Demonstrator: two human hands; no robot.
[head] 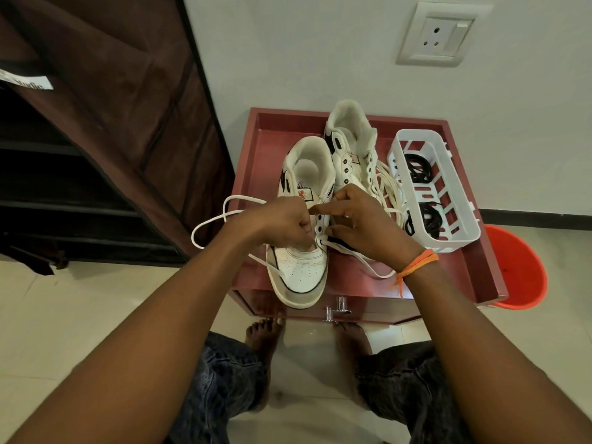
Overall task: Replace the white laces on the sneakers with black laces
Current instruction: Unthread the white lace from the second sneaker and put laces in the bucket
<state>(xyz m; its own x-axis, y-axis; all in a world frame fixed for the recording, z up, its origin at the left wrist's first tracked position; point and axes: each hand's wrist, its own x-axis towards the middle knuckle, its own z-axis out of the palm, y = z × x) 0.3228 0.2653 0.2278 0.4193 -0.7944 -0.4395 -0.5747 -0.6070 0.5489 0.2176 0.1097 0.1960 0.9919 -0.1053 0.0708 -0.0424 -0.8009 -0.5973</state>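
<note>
Two white sneakers stand on a red cabinet top (461,274). The near sneaker (299,270) points its toe at me and keeps a white lace (209,219) only in its lowest eyelets; the lace loops out to the left. My left hand (282,221) pinches that lace over the sneaker's tongue. My right hand (358,224) grips the sneaker's right side, its forefinger stretched toward the left hand. The far sneaker (350,145) has bare eyelets, with a loose white lace (389,190) piled beside it. Black laces (418,169) lie coiled in a white basket (448,200).
A brown fabric wardrobe (105,123) stands open at the left. An orange bucket (519,270) sits on the floor to the right of the cabinet. A wall socket (439,35) is above. My bare feet (264,344) stand on the tiled floor by the cabinet's drawer handles (336,309).
</note>
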